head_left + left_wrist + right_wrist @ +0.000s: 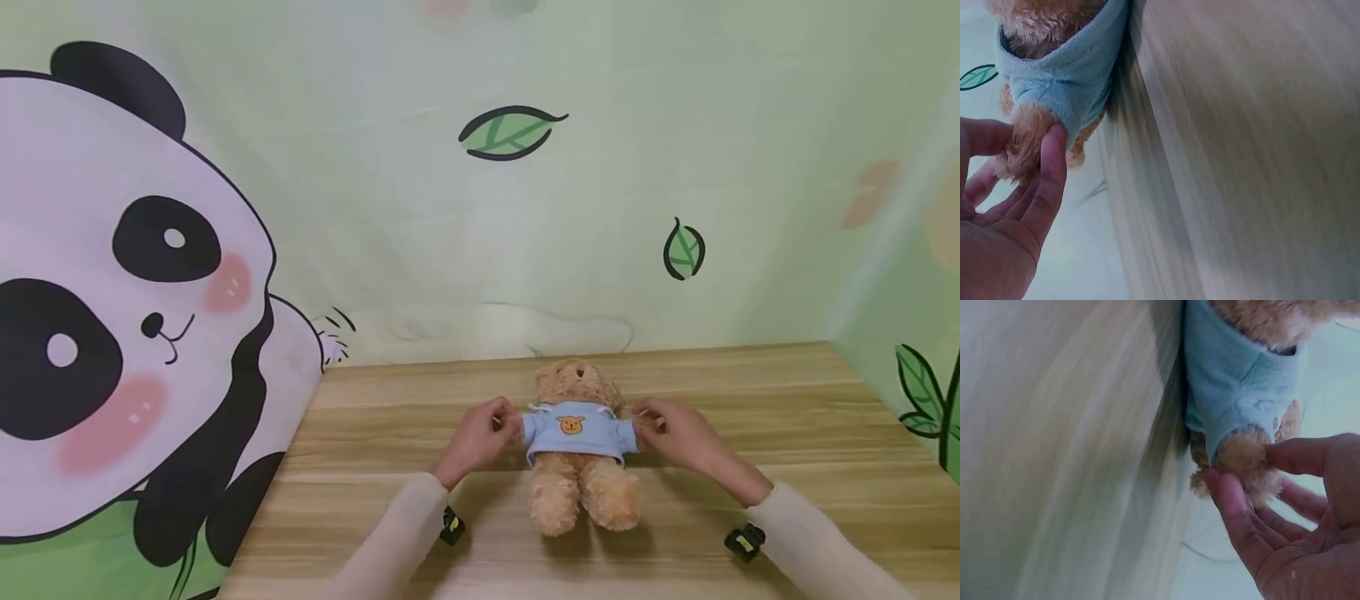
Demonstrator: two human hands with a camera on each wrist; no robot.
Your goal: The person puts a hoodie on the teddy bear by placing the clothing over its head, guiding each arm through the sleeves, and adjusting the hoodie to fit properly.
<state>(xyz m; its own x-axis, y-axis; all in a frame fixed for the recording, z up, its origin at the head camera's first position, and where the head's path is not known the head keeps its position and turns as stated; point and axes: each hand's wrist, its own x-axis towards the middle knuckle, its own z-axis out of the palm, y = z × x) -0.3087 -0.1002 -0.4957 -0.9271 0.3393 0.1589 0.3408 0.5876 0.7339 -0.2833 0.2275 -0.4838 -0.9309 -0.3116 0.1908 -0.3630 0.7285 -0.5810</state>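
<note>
A brown teddy bear (555,492) in a light blue sweater (592,437) with a small animal face on the chest lies on its back on the wooden table. Its head points to the far wall and its legs toward me. My left hand (483,433) pinches the paw on the left between thumb and fingers; in the left wrist view the furry paw (1025,140) shows between them. On the other side, my right hand (678,433) pinches the opposite paw (1247,462), seen close in the right wrist view. Both arms are spread out sideways.
The wood-grain table (375,417) meets a pale green wall cloth (390,208) behind the bear. A large printed panda (90,250) covers the left side. Printed leaves (510,133) dot the cloth. Each wrist wears a small black device (745,542).
</note>
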